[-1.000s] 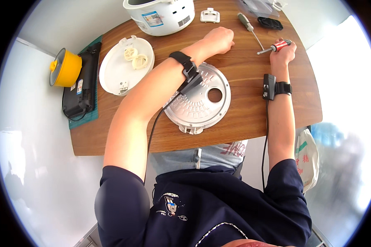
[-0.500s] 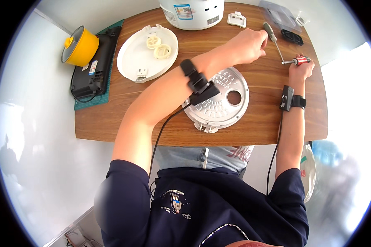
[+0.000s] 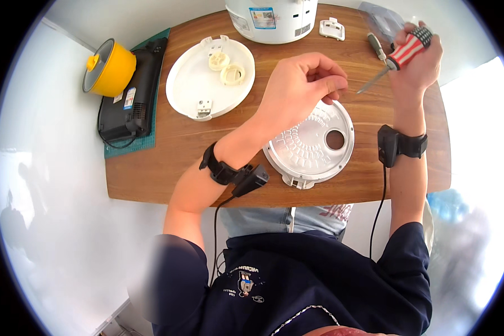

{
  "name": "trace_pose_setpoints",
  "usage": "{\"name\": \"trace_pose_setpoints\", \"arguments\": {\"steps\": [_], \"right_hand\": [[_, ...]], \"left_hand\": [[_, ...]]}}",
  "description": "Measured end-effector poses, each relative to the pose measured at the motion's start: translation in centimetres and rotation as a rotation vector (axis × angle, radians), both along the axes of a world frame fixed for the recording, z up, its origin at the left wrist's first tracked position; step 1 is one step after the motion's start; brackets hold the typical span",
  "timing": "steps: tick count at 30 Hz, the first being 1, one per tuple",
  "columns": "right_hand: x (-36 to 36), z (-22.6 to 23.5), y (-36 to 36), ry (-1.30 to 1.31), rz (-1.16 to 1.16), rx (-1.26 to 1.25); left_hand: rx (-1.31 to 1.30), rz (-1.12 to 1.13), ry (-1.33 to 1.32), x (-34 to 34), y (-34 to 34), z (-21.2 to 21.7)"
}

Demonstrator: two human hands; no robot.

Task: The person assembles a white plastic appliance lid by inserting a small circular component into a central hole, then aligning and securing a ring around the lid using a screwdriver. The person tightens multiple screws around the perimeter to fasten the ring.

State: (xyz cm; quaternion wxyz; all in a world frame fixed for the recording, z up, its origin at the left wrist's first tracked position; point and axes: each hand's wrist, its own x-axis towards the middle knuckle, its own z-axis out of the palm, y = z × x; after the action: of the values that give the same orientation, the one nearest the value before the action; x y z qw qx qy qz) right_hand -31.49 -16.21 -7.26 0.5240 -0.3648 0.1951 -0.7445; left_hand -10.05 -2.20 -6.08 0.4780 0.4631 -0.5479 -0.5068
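My right hand (image 3: 423,64) is closed round the red-and-white striped handle of a screwdriver (image 3: 407,51), raised above the table's right side. Its thin shaft points down and left. My left hand (image 3: 305,84) hovers over the far edge of a round silver metal plate (image 3: 311,148), thumb and fingertips pinched together. Whatever they hold, if anything, is too small to make out. The plate lies flat, with a round hole and slots in it. Just past my right hand rests a second screwdriver (image 3: 377,46) with a grey-green handle, partly covered.
A white round lid (image 3: 185,84) with cream plastic rings (image 3: 232,74) lies left. A white appliance body (image 3: 274,22) and a small white frame (image 3: 332,29) stand at the back. Far left, a yellow pot (image 3: 112,70) rests on a black device (image 3: 126,109) over a green mat (image 3: 147,140).
My left hand has drawn back and left, from beside the grey-green screwdriver to above the plate. My right hand has lifted the striped screwdriver, whose tip now points down-left.
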Motion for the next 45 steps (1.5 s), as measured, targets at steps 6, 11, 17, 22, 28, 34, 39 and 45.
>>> {"name": "trace_pose_setpoints", "arguments": {"steps": [6,11,17,22,28,34,39,45], "right_hand": [[3.3,1.8,0.3,0.075,-0.144,0.004],[4.4,1.8,-0.2,0.003,-0.151,0.125],[3.6,1.7,0.0,0.067,-0.148,0.178],[3.5,1.6,-0.8,0.024,-0.144,0.179],[4.9,1.3,0.5,0.133,-0.166,0.038],[5.9,1.1,0.2,0.179,-0.118,0.048],[3.2,-2.6,-4.0,-0.178,0.259,0.104],[6.5,1.7,1.1,0.181,-0.145,-0.014]], "left_hand": [[-0.348,0.059,-0.959,5.0,0.0,-2.9],[-0.283,0.117,-1.192,9.1,1.7,-4.8],[-0.299,0.288,-1.19,11.2,1.1,-5.2],[-0.283,0.347,-1.111,12.1,0.2,-4.6],[0.001,0.187,-0.631,9.1,0.5,-4.0],[-0.107,0.167,-0.882,10.5,0.6,-7.0],[-0.278,0.154,-1.008,10.6,0.2,-7.9],[-0.449,0.244,-1.294,12.0,-1.7,-6.4]]}}
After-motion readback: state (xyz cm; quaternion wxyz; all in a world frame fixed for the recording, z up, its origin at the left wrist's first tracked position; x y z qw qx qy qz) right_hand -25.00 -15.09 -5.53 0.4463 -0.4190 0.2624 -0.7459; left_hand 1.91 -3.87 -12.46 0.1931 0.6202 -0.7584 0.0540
